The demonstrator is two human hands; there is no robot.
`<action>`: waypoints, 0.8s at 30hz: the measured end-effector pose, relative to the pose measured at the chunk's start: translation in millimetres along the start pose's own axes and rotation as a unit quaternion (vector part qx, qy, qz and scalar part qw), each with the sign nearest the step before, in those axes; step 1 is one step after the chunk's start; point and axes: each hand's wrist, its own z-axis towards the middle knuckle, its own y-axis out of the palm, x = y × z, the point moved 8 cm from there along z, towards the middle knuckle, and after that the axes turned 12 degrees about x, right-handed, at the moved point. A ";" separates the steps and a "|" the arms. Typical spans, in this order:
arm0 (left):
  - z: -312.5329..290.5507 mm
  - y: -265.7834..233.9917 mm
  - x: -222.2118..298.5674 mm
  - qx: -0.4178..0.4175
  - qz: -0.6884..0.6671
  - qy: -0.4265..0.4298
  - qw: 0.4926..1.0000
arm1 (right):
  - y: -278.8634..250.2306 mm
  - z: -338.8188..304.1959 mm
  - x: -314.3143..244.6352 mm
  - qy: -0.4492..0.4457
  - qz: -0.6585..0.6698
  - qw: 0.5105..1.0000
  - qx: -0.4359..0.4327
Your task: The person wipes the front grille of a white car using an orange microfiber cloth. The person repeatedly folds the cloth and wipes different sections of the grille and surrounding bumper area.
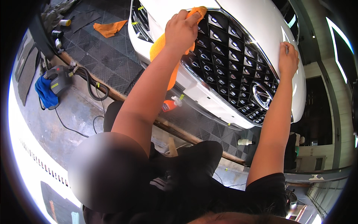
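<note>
My left hand (182, 31) is closed on an orange microfiber cloth (158, 47), pressing it against the chrome edge at the upper left of a car's front grille (220, 52). Part of the cloth hangs below the hand, over the white bumper (203, 96). On the white bodywork to the right of the grille rests my right hand (289, 59), fingers slightly bent and nothing seen in it. The grille is black with rows of small silver inserts, and a chrome emblem (262, 95) sits near its right end.
An orange spray bottle (169, 105) stands on the dark tiled floor below the bumper; a white bottle (245, 142) lies farther right. Another orange cloth (109, 28) is on the floor at upper left. A grey machine (59, 79) with a blue cloth and hose stands at left.
</note>
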 end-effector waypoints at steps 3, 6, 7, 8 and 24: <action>-3.7 -6.9 -25.9 -0.018 0.012 -0.038 0.999 | 2.1 2.1 -5.1 0.000 0.007 1.000 -0.002; 7.6 -4.3 -4.8 0.007 -0.024 0.010 1.000 | 1.3 2.0 -10.3 0.003 -0.006 1.000 -0.010; 13.2 -3.1 9.8 0.021 -0.049 0.041 0.998 | 2.2 2.2 -13.4 0.005 -0.013 1.000 -0.014; 17.4 2.3 28.1 0.019 -0.065 0.071 0.995 | 1.5 2.3 -10.2 0.004 -0.010 1.000 -0.010; 23.4 9.7 51.0 0.013 -0.080 0.161 0.984 | 3.3 1.6 -5.0 -0.003 0.020 1.000 0.003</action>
